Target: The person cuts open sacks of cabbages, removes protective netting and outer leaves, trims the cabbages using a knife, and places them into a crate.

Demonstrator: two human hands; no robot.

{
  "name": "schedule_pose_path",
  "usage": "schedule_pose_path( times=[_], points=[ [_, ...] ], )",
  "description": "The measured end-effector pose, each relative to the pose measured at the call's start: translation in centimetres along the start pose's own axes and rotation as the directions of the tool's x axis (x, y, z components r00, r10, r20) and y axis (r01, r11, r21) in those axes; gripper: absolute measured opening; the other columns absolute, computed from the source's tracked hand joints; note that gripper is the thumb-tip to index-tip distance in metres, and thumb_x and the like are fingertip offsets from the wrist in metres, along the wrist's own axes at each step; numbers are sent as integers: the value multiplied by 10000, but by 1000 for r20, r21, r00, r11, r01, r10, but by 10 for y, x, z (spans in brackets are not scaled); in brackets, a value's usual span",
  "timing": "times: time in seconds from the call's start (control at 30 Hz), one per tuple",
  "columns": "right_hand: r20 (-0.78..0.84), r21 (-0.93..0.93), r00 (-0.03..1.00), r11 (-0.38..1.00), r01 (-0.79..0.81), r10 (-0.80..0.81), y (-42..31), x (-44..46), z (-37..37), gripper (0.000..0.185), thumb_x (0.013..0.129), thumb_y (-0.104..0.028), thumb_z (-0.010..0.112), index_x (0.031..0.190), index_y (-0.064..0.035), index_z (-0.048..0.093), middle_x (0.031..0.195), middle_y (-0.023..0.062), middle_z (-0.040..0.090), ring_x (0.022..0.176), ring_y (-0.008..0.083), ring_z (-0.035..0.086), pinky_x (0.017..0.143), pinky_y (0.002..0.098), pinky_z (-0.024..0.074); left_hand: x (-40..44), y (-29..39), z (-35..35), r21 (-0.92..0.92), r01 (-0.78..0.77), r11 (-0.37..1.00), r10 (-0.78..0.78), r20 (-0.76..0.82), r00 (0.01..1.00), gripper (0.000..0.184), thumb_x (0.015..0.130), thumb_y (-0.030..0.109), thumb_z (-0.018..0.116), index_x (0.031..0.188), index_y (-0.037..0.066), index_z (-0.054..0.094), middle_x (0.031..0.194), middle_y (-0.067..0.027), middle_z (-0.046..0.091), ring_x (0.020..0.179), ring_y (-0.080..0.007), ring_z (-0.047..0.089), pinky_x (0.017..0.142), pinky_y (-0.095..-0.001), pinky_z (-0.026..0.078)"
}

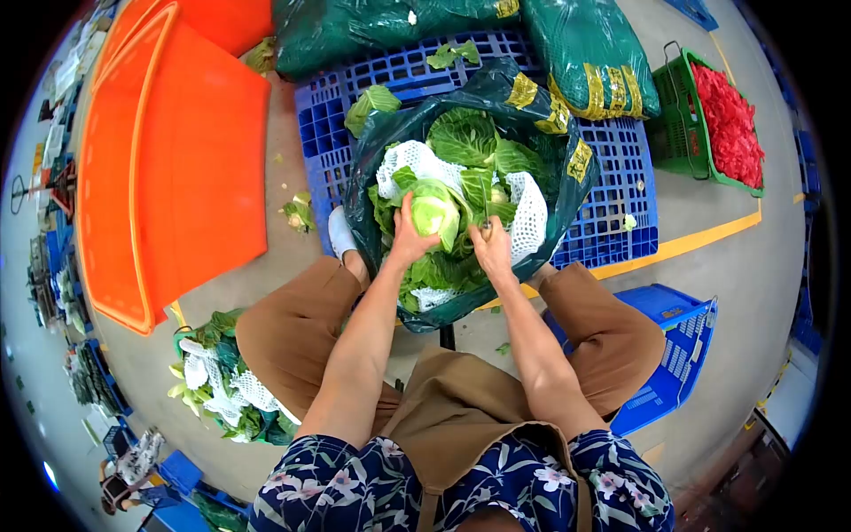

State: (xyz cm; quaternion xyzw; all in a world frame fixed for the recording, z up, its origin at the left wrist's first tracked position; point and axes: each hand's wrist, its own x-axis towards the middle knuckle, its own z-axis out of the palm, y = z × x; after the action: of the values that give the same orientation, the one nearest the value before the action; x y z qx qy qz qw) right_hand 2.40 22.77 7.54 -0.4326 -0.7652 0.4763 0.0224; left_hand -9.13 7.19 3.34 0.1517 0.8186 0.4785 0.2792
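Green plastic forms the open bag [362, 177]; in its mouth, my left hand [409, 238] has its fingers clamped on a cabbage [435, 211], my right hand's [495, 253] grip a knife [486, 230]. Beyond the bag I see a blue pallet [613, 206].

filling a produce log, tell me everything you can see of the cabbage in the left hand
The cabbage is a rounded, pale green head, smooth and slightly shiny, greener along one edge. The left hand grips its side, holding it at the mouth of the open dark green bag; its underside is hidden.
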Motion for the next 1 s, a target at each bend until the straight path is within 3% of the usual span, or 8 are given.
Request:
schedule_pose_path(
  times=[0.1, 0.2, 0.3, 0.33, 0.6, 0.7, 0.83, 1.0],
  points=[
    [-244, -195, 780, 817, 542, -576, -6, 28, 32, 482, 738, -374, 742, 943, 28, 572, 852, 243, 622, 854, 402, 603, 742, 462, 460, -23, 10, 20, 92, 68, 993, -60, -84, 995, 1144, 548, 125, 802, 1464, 173, 118, 1302, -283, 312, 1230, -433, 359, 1046, -457, 330],
    [-152, -296, 845, 839, 456, -513, -1, 44, 60, 624, 698, -490, 744, 961, 56, 595, 940, 259, 621, 926, 395, 592, 799, 453, 456, -45, 21, 33, 137, 33, 990, -12, -152, 988, 1110, 567, 73, 773, 1459, 163, 119, 1238, -267, 347, 1170, -450, 378, 997, -473, 361],
    [154, -217, 964, 944, 248, -218, -7, 49, 53, 662, 688, -547, 720, 931, 58, 602, 878, 260, 630, 870, 403, 607, 769, 463, 467, -47, 19, 32, 123, 9, 992, 13, -182, 983, 1082, 584, 87, 760, 1456, 124, 120, 1214, -256, 366, 1131, -434, 407, 972, -467, 373],
    [103, -118, 990, 988, 104, -92, -9, 50, 49, 606, 726, -538, 693, 877, 41, 596, 807, 245, 636, 802, 425, 611, 718, 484, 474, -48, 18, 32, 109, 18, 994, 1, -168, 986, 1078, 587, 95, 760, 1455, 119, 121, 1223, -257, 364, 1139, -433, 404, 977, -467, 369],
    [-17, -347, 966, 908, 235, -257, 9, 81, 67, 483, 801, -471, 655, 793, -3, 538, 654, 198, 620, 685, 425, 609, 628, 524, 458, -37, 13, 32, 27, -14, 1000, 19, -177, 984, 1053, 613, 151, 766, 1458, 162, 138, 1365, -262, 295, 1239, -440, 340, 1017, -481, 343],
    [-30, -344, 965, 909, 235, -261, 18, 90, 68, 468, 801, -463, 652, 860, -8, 565, 715, 219, 635, 678, 430, 614, 618, 508, 475, -38, 4, 39, 37, -24, 999, 32, -208, 978, 1023, 611, 159, 771, 1445, 133, 178, 1396, -252, 267, 1269, -433, 317, 1035, -473, 332],
    [-77, -348, 996, 935, -70, 46, 28, 121, 57, 400, 775, -395, 696, 838, -15, 588, 804, 226, 644, 772, 407, 614, 701, 489, 467, -60, -7, 36, 49, -96, 994, 104, -216, 971, 972, 603, 159, 772, 1416, 92, 242, 1419, -235, 244, 1306, -407, 290, 1065, -450, 303],
    [-62, -301, 998, 952, -48, 31, 39, 127, 58, 430, 759, -422, 705, 828, -13, 594, 846, 228, 646, 809, 408, 610, 712, 491, 466, -47, -11, 13, -156, -20, 988, -3, -145, 989, 982, 600, 111, 778, 1418, 73, 236, 1383, -174, 326, 1271, -320, 361, 1061, -397, 312]
  ],
)
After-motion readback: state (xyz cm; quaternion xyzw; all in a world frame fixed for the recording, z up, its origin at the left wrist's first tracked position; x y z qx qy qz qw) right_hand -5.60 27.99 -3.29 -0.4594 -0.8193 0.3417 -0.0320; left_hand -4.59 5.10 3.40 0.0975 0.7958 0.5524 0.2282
